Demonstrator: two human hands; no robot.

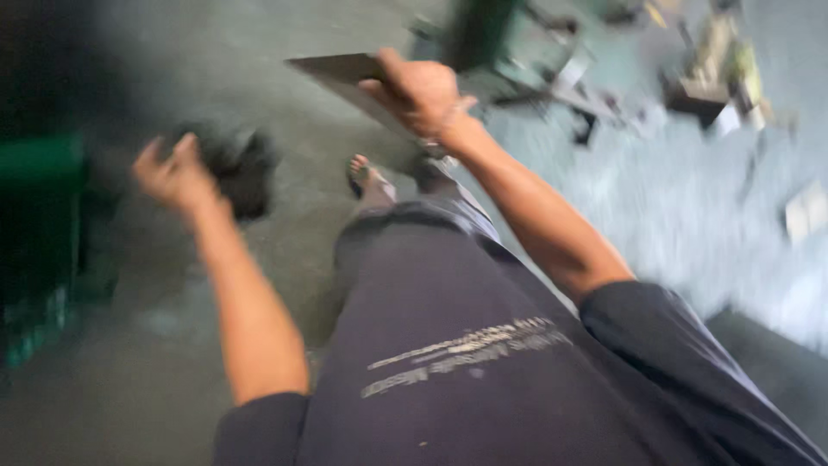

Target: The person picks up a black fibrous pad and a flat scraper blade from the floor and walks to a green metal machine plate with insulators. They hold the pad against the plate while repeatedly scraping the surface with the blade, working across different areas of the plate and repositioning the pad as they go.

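— Out ahead of us, our right hand pinches a thin flat plate by its near edge; it looks stiff, probably light.
— Our left hand hangs half-open, empty, above the floor.

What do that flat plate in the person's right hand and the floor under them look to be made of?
The flat plate looks like sheet metal or stiff board: thin, straight-edged, dull grey-brown, held rigid by the right hand. Blur leaves it open. The floor looks like bare concrete: matte, grey, mottled and seamless.
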